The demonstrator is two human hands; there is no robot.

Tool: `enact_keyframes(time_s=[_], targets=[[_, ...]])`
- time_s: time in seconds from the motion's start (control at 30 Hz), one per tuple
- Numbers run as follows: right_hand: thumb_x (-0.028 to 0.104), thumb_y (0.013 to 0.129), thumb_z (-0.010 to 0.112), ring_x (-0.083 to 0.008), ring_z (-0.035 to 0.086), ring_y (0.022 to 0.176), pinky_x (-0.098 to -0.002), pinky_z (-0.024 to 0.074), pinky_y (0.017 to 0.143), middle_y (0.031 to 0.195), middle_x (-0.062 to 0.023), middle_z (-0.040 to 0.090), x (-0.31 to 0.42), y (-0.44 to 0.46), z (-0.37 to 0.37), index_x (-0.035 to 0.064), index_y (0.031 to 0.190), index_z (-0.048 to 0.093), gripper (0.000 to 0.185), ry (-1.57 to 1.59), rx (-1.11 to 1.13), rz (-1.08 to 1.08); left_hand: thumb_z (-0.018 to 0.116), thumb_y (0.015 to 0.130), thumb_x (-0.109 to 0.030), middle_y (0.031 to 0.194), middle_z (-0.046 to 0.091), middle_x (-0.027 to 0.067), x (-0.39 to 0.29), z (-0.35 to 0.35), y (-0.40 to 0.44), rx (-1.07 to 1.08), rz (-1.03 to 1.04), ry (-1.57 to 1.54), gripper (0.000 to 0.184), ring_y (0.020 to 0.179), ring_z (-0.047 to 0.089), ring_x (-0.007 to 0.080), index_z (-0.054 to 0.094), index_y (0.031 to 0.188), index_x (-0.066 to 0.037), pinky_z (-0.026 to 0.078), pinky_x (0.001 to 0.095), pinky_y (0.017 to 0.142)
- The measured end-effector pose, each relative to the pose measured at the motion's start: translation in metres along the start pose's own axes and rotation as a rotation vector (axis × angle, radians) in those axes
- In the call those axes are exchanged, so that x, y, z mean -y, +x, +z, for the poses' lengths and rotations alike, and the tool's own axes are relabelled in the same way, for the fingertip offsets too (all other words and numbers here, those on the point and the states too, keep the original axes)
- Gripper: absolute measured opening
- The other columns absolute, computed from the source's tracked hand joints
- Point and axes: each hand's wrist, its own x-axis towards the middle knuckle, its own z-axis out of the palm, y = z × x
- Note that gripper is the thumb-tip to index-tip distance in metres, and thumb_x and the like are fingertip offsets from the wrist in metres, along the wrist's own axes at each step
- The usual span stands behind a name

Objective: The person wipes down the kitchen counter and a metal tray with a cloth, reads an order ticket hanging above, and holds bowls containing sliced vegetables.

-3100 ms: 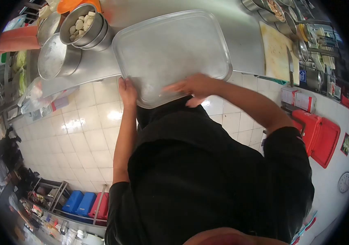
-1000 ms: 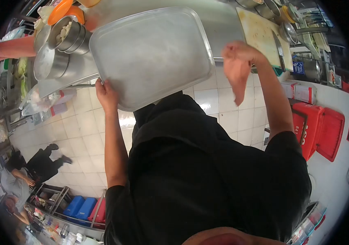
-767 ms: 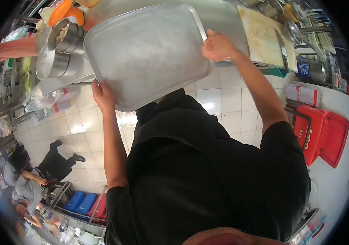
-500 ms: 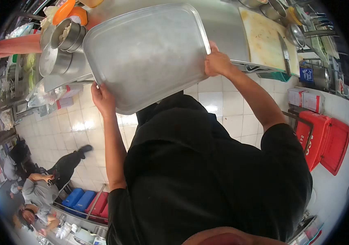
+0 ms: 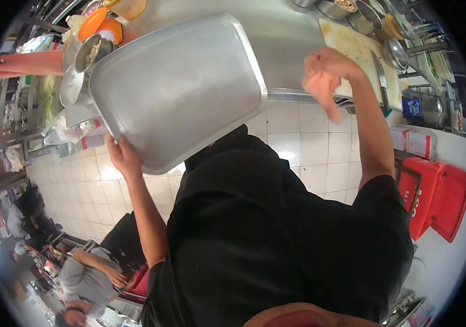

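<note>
A large silver metal tray with rounded corners is tilted in front of me, over the steel counter's front edge. My left hand grips its near left corner, thumb on the upper side. My right hand is off the tray, to its right, in front of the white cutting board. It holds nothing, and its fingers are apart and slightly blurred. A knife lies along the right side of the board.
Metal pots and orange lids stand at the counter's left. Metal bowls line the back right. A red cooler with its lid open is on the floor at right. A co-worker in grey is behind at lower left.
My right hand has let go of the tray's right edge and moved right and up. The tray has shifted left and slightly down in my left hand. The co-worker has come closer.
</note>
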Motion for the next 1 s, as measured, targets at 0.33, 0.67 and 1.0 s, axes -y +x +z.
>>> enact_keyframes(time_s=[0.33,0.67,1.0], targets=[[0.021,0.076,0.069,-0.024,0.057,0.094,-0.0372,0.0473,0.077,0.118,-0.0098,0.058,-0.071,0.138,0.075,0.0049,0.131,0.047,0.061,-0.416,-1.048,-0.386,0.048,0.097,-0.013,0.1,0.06,0.0104,-0.013,-0.089,-0.036,-0.178,-0.057,0.227,0.036,0.089,0.056,0.015,0.044,0.129,0.005,0.046,0.0273,0.079],[0.017,0.071,0.066,-0.0246,0.049,0.111,-0.041,0.0463,0.087,0.109,-0.004,0.056,0.127,0.182,0.272,0.0127,0.092,0.062,0.022,-0.416,-0.656,-0.741,0.048,0.098,-0.012,0.118,0.056,0.0133,-0.002,-0.2,-0.113,-0.434,-0.245,0.301,0.04,0.103,0.052,0.0183,0.041,0.133,0.006,0.041,0.0307,0.092],[0.017,0.077,0.068,-0.0216,0.052,0.085,-0.0342,0.0486,0.066,0.088,-0.0033,0.053,0.141,0.22,0.291,0.0157,0.095,0.06,0.02,-0.043,-0.653,-0.908,0.054,0.096,-0.016,0.104,0.057,0.0106,0.092,-0.311,-0.203,-0.692,-0.444,0.481,0.043,0.09,0.052,0.0164,0.043,0.131,0.007,0.045,0.0292,0.081]])
